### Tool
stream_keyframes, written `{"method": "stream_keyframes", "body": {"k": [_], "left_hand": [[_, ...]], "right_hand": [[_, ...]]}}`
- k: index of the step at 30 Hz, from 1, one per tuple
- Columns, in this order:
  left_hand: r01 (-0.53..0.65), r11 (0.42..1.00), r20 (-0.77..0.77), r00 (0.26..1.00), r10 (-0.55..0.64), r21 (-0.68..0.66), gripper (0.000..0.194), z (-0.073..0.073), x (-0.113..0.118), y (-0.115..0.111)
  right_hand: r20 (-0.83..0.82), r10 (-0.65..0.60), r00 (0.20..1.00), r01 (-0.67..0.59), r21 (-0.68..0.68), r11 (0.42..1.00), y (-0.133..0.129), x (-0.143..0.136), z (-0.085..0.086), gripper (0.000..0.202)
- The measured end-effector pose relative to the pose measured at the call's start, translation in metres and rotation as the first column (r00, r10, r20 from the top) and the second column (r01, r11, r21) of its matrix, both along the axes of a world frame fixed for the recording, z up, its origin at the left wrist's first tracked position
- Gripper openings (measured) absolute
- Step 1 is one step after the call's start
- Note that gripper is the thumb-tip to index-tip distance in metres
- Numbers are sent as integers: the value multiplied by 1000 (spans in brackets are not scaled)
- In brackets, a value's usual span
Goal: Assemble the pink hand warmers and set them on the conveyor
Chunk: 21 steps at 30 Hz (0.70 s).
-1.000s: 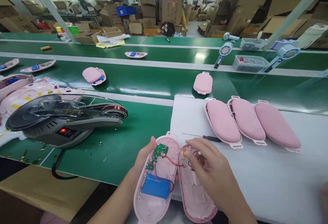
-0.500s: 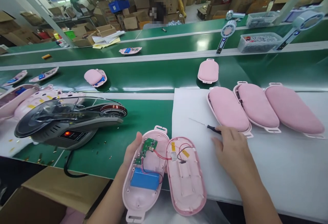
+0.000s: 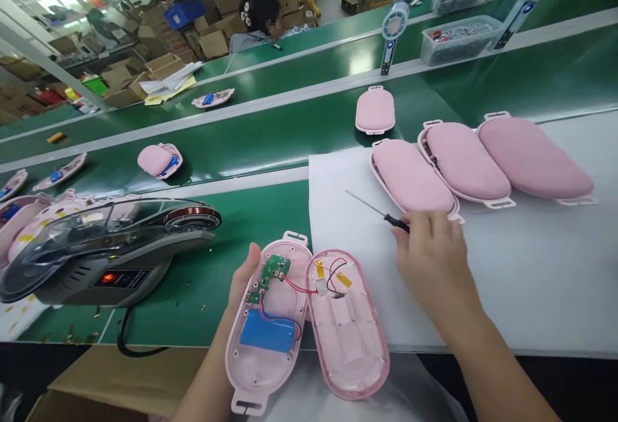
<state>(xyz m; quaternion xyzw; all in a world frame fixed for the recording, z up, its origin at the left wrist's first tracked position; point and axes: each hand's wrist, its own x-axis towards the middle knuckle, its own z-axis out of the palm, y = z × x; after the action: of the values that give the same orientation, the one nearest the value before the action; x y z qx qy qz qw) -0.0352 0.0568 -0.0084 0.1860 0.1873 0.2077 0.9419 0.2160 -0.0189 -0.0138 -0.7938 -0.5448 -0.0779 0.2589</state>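
Observation:
My left hand [image 3: 243, 280] grips the left edge of an open pink case half [image 3: 261, 370], which holds a green circuit board [image 3: 276, 267] and a blue battery [image 3: 268, 330]. Red wires join it to the other pink half [image 3: 355, 370], lying beside it with its inside up and yellow tape and thin wires near its top. Over the white sheet [image 3: 338, 177], my right hand [image 3: 429, 255] has its fingers closed around the dark handle of a thin screwdriver [image 3: 396, 222], whose shaft points up and left.
Pink padded cases [image 3: 415, 177] lie at the right on the white sheet. A grey tape dispenser [image 3: 120, 255] stands at the left. Farther back are a conveyor [image 3: 270, 139] with pink parts, handheld fans [image 3: 394, 23], a plastic bin [image 3: 458, 42] and a seated person [image 3: 261, 13].
The view has tilted and shifted. My right fingers have closed more fully around the screwdriver handle. The open case remains in my left hand.

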Motion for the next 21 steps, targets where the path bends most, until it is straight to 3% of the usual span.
{"method": "stream_keyframes", "body": {"k": [1,3,7,9,12,15,21], "left_hand": [[12,1000,0,1000,-12,10,74,-1,0,1],[29,999,2,1000,-30,14,75,-2,-1,2],[51,999,34,998,-51,-4,77,-4,-1,3],[53,999,51,997,-53,-4,77,-5,-1,4],[46,999,31,998,-46,-20,79,-7,0,3],[14,998,-26,1000,-16,-59,82,-7,3,0],[9,996,-38,999,-12,-90,75,-5,7,-3]], "right_hand": [[-156,33,987,-28,31,999,-7,-3,10,13],[-446,131,886,-70,150,986,-25,-11,33,8],[-681,404,610,-113,430,896,-52,-35,65,7],[-690,555,466,-194,532,824,-54,-48,62,9],[-636,710,301,-289,649,704,-45,-65,44,12],[-568,766,303,-385,662,643,-31,-81,26,14],[-516,779,356,-491,606,625,-20,-94,10,23]]}}
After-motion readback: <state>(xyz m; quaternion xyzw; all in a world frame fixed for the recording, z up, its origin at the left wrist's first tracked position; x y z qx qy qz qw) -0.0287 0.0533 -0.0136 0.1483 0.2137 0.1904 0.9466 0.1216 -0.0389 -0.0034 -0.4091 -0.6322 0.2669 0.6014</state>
